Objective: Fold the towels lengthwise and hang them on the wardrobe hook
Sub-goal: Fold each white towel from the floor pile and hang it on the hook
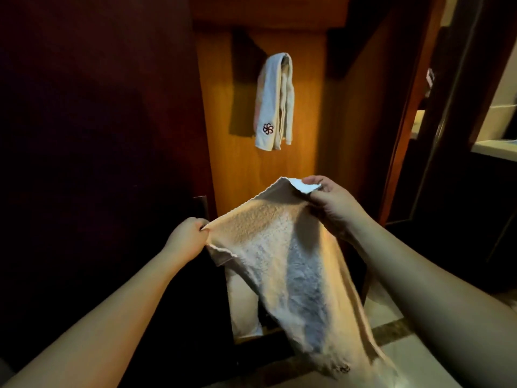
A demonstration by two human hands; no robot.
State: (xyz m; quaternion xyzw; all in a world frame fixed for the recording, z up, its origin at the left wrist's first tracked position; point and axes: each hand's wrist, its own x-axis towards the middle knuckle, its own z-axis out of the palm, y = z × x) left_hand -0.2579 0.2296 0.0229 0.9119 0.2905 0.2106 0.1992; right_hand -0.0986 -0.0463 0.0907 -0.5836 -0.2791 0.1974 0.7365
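Stretching a towel [282,264] between both hands, the person stands before a wooden wardrobe panel [305,113], with dark open space between the held cloth and the panel above it. A dark door [98,121] closes off the left side; on the right a wooden frame [405,113] edges an opening into a brighter room. Pale tiled floor [391,312] shows below the right forearm.

The held towel is pale terry, nubbly in the warm light, its top edge taut and slanting up to the right, its length hanging down toward the lower right, where it blurs. A second towel [275,102], folded into a narrow strip with a small red flower emblem near its lower end, hangs on the panel from a hook hidden beneath it, well above the hands.

The left hand [187,236] is curled tight, pinching the towel's lower left corner. The right hand [330,200] pinches the upper right corner between thumb and curled fingers.
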